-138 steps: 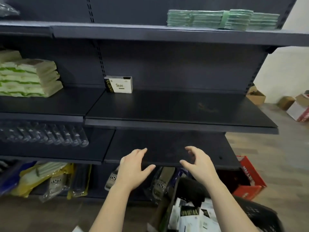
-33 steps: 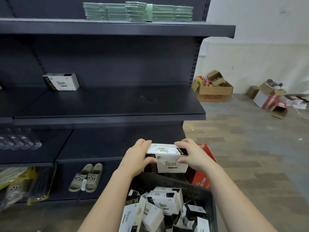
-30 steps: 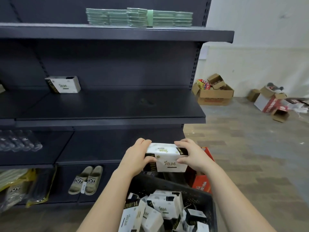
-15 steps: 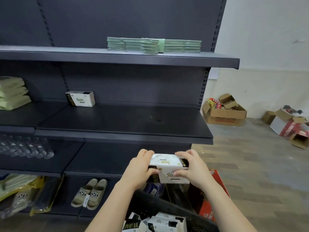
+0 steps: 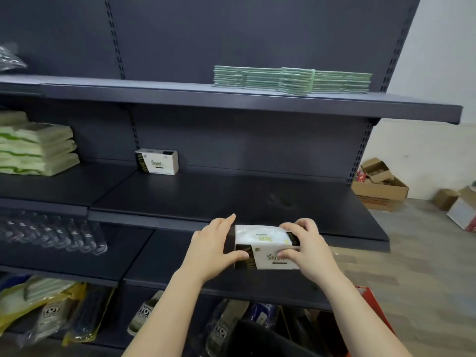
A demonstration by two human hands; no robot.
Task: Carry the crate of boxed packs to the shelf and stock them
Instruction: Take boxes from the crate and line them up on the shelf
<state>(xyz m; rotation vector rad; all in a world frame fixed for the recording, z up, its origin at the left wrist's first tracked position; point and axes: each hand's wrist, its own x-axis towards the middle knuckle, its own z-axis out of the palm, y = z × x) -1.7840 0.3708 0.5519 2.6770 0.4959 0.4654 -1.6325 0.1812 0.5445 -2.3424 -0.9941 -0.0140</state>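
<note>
I hold a white boxed pack [image 5: 265, 247] with black and gold ends between both hands, in front of the middle shelf [image 5: 231, 199]. My left hand [image 5: 212, 244] grips its left end, thumb under the front and fingers stretched over the top. My right hand [image 5: 305, 244] grips its right end with curled fingers. A matching boxed pack [image 5: 157, 161] stands at the back left of that shelf. Only the dark rim of the crate [image 5: 260, 336] shows at the bottom edge.
Green flat packs [image 5: 291, 79] lie on the top shelf and folded pale green bundles [image 5: 36, 148] at the left. Clear bottles [image 5: 51, 235] fill the lower left shelf. Bagged slippers [image 5: 141, 315] sit below. Cardboard boxes [image 5: 381, 186] and a red box [image 5: 373, 305] are on the floor at right.
Both hands lifted the boxed pack out of the crate and up toward the middle shelf. My view rose and swung left, so the crate dropped almost out of sight.
</note>
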